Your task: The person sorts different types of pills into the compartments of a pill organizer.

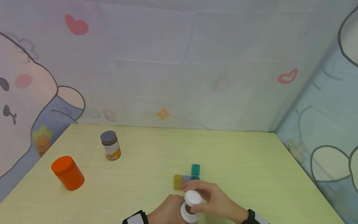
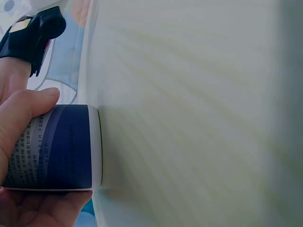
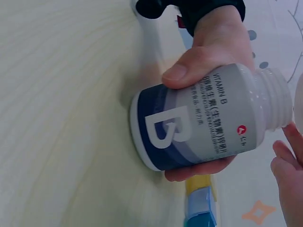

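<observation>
Cap removal: left hand [image 1: 167, 210] grips the vitamin B bottle [image 3: 199, 123] upright on the surface [image 1: 237, 161]; right hand [image 1: 216, 200] fingers pinch the white cap [image 1: 193, 197], held just above the neck. Next: lift clear.

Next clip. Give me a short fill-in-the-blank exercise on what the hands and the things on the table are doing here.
1. The left hand grips the white bottle, whose label shows a large letter ____.
2. The right hand holds the bottle's white ____ just above its open neck.
3. The lidded can at the table's left edge is coloured ____.
4. The small brown jar behind it has a ____ lid.

Missing words: B; cap; orange; grey
</observation>
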### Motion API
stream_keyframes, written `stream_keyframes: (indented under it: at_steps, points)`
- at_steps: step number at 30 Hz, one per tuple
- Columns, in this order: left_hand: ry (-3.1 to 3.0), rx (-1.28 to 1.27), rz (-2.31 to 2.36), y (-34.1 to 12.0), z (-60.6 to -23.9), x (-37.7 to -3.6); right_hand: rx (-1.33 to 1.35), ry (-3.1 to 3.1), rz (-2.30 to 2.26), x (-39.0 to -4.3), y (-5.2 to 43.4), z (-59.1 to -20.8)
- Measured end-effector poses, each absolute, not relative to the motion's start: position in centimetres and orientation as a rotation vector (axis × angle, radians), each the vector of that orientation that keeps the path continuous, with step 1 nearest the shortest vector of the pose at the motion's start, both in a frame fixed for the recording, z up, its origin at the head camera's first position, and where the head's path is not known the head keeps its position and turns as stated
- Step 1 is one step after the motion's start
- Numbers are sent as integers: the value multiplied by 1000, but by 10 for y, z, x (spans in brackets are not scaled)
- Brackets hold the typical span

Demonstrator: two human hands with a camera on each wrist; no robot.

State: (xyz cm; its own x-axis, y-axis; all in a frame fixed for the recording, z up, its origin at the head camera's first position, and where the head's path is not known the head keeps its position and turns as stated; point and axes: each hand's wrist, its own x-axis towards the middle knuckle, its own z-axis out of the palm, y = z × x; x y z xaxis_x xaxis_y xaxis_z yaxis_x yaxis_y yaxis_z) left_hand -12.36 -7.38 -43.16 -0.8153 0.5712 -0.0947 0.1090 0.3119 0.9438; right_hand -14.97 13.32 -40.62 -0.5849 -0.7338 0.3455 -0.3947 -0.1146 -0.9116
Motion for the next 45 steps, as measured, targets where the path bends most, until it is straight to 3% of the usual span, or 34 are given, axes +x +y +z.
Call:
stream_keyframes:
  at_steps: [7,20,29,45]
  points:
    - [2156,607,1524,-73,-430,-124,-1218,2010,-1848,-156,146,-389]
    - [2150,536,1499,-70,-430,-123,-681,2228,-2027,-168,183,-370]
    - [2167,558,1482,-71,-429,-124,-204,2513,-1723,-179,206,-385]
    - [2181,567,1463,-71,-429,-125,-189,2731,-1190,-194,246,-416]
